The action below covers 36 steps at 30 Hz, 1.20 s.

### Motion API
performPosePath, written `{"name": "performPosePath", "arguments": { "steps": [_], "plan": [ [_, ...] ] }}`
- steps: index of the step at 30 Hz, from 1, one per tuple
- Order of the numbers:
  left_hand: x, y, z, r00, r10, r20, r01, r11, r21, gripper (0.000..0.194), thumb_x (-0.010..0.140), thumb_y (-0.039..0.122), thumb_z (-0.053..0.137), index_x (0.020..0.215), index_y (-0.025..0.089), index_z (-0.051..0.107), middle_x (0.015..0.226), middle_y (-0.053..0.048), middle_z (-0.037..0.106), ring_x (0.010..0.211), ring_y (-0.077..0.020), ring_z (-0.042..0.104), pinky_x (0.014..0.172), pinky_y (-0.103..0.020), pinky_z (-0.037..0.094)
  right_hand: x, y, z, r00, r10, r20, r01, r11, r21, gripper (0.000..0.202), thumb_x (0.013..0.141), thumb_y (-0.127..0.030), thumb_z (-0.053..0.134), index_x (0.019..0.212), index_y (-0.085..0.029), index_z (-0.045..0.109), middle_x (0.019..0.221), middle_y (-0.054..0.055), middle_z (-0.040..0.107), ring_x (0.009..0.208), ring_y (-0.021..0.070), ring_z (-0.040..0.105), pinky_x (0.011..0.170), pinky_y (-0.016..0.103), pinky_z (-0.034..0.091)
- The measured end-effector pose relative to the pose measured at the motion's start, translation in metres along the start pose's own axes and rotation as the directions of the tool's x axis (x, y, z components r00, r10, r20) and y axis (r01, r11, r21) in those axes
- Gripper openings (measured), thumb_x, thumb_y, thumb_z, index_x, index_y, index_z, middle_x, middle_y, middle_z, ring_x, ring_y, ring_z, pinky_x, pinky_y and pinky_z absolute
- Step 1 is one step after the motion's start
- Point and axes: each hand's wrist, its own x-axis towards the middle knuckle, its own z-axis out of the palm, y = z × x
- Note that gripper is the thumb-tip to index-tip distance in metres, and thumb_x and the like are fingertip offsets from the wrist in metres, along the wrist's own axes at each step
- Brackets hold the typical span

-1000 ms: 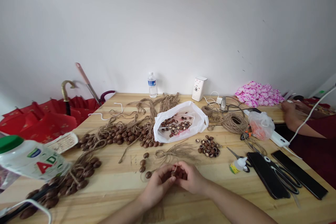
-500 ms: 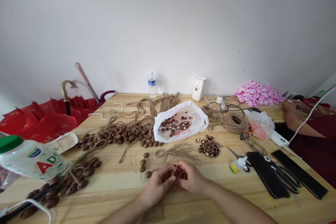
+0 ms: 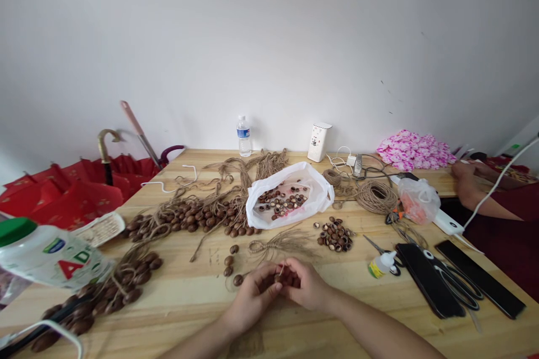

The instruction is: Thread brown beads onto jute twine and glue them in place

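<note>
My left hand [image 3: 255, 294] and my right hand [image 3: 304, 285] meet above the wooden table [image 3: 202, 314], fingers closed together around a small brown nut shell [image 3: 278, 279] with a bit of twine. The fingers hide much of it. Just beyond them lies a knotted bundle of twine [image 3: 269, 245]. Several loose brown nuts [image 3: 229, 261] are left of my hands. A pile of shell pieces [image 3: 336, 234] sits to the right, and an open white plastic bag [image 3: 290, 196] holding more shells stands behind.
Strung nuts [image 3: 189, 214] spread over the left side, near a white bottle [image 3: 54, 252]. At right are a glue bottle [image 3: 382, 265], scissors [image 3: 457, 281], a black phone [image 3: 427, 280] and twine coils [image 3: 377, 197]. A person's arm [image 3: 475, 190] rests at far right.
</note>
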Motion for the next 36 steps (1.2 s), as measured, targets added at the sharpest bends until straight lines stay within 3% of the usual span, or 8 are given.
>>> {"name": "performPosePath", "arguments": {
  "steps": [36],
  "plan": [
    [-0.0005,0.0028,0.0000,1.000,0.008,-0.007,-0.008,1.000,-0.008,0.021,0.080,0.029,0.057,0.097,0.020,0.065,0.094,-0.007,0.064,0.090,-0.0217,0.058,0.084,-0.033,0.044,0.0001,-0.0015,0.0004,1.000,0.006,0.002,-0.006,1.000,0.019,0.023,0.077,-0.022,0.062,0.097,-0.016,0.052,0.081,0.002,0.059,0.065,0.0108,0.053,0.057,0.022,0.042]
  ]
}}
